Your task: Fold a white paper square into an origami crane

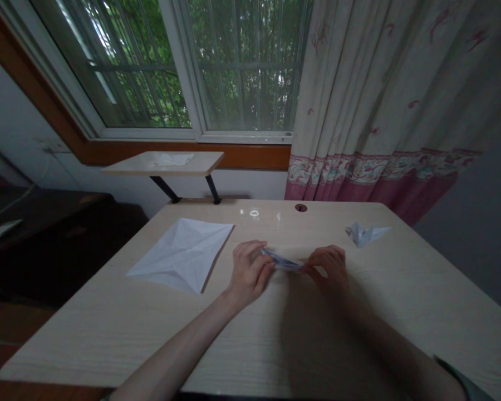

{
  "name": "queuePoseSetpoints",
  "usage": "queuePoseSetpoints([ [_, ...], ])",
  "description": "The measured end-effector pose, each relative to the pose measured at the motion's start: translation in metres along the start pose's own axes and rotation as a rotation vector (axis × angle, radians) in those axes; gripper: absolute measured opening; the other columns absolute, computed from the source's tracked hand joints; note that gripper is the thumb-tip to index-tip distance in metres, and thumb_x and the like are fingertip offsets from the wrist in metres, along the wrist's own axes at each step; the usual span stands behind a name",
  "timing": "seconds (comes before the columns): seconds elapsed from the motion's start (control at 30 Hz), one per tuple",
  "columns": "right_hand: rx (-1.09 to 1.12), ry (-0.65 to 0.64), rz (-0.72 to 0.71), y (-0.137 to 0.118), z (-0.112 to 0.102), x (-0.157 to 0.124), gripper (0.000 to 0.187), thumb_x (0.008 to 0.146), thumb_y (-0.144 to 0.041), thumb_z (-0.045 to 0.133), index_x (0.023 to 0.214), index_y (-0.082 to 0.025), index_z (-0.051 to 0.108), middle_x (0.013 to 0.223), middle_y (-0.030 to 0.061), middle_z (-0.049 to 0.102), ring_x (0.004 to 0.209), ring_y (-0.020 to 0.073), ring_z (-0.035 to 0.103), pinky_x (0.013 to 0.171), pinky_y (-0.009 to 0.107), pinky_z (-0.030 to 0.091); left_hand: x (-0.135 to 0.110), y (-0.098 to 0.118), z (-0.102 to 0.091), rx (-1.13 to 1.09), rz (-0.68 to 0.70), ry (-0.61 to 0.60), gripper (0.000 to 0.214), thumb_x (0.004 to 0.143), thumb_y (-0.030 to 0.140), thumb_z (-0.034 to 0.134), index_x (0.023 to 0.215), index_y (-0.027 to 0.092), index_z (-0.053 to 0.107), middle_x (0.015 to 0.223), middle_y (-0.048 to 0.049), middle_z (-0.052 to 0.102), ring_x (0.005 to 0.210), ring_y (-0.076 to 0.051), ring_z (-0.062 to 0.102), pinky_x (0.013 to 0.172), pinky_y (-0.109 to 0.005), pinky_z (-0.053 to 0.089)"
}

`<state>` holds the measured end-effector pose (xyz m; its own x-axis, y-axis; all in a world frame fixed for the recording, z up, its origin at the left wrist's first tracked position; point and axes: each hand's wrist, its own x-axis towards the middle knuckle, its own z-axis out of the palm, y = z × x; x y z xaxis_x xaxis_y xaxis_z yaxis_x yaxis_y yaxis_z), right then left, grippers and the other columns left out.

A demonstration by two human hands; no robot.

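Between my two hands is a narrow piece of folded paper (pixel 284 262), white with a bluish-grey shaded side. My left hand (pixel 250 270) pinches its left end between thumb and fingers. At the other end, the fingertips of my right hand (pixel 329 268) are closed on the paper's right tip. The fingers cover both ends, so the whole shape of the fold is hidden. To the left lies a creased white paper sheet (pixel 179 253), spread out with fold lines across it. A folded paper crane (pixel 364 234) sits on the right, apart from my right hand.
The pale wooden desk (pixel 242 345) carries these papers, with a round cable hole (pixel 301 208) at its back edge. A small raised shelf (pixel 204 161) stands at the back left, with white paper (pixel 173 160) on it. A curtain (pixel 359 139) hangs behind the desk beside a window.
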<state>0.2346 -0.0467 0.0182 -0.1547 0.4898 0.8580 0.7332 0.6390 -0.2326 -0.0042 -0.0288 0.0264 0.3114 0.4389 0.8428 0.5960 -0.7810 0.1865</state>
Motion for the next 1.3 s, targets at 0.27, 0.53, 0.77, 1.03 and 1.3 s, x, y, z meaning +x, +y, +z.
queuePoseSetpoints([
  [0.27,-0.002,0.108,0.061,0.014,0.004,-0.001,0.015,0.095,-0.036,0.058,0.083,-0.026,0.059,0.075,-0.0015,0.067,0.074,0.02,0.062,0.078,0.037,0.041,-0.003,-0.007,0.005,-0.172,-0.236,0.002,0.025,0.101,0.032,0.042,0.091,0.022,0.062,0.123,-0.0103,0.046,0.121,-0.025,0.045,0.102,-0.044,0.042],
  [0.53,-0.058,0.139,0.173,0.025,0.005,-0.001,0.018,0.097,-0.037,0.054,0.087,-0.026,0.063,0.084,0.0009,0.07,0.082,0.0213,0.064,0.081,0.039,0.044,0.0,-0.016,0.011,-0.472,-0.46,-0.047,0.036,0.097,0.052,0.047,0.082,0.021,0.061,0.12,-0.0104,0.046,0.117,-0.025,0.049,0.104,-0.044,0.043],
  [0.77,-0.184,0.211,0.168,0.032,0.001,0.004,0.027,0.098,-0.041,0.052,0.08,-0.025,0.064,0.097,0.0029,0.071,0.092,0.0238,0.062,0.086,0.044,0.04,0.002,-0.022,0.014,-0.57,-0.572,-0.006,0.04,0.094,0.055,0.051,0.074,0.021,0.058,0.112,-0.0105,0.05,0.122,-0.028,0.048,0.106,-0.045,0.041],
  [1.03,-0.406,0.139,0.168,0.031,0.005,0.001,0.018,0.099,-0.031,0.05,0.099,-0.025,0.066,0.112,0.0047,0.069,0.105,0.0253,0.057,0.097,0.049,0.03,-0.004,-0.03,0.022,-0.516,-0.604,0.083,0.038,0.096,0.054,0.049,0.078,0.021,0.057,0.114,-0.009,0.049,0.123,-0.026,0.047,0.105,-0.042,0.043],
  [1.3,-0.22,-0.399,-0.158,0.014,0.019,-0.018,0.028,0.098,-0.018,0.046,0.121,-0.026,0.059,0.121,0.0059,0.068,0.112,0.0228,0.057,0.099,0.043,0.036,0.0,-0.026,0.017,-0.57,-0.612,0.077,0.041,0.094,0.059,0.05,0.079,0.021,0.059,0.113,-0.0083,0.049,0.123,-0.026,0.046,0.109,-0.044,0.038],
])
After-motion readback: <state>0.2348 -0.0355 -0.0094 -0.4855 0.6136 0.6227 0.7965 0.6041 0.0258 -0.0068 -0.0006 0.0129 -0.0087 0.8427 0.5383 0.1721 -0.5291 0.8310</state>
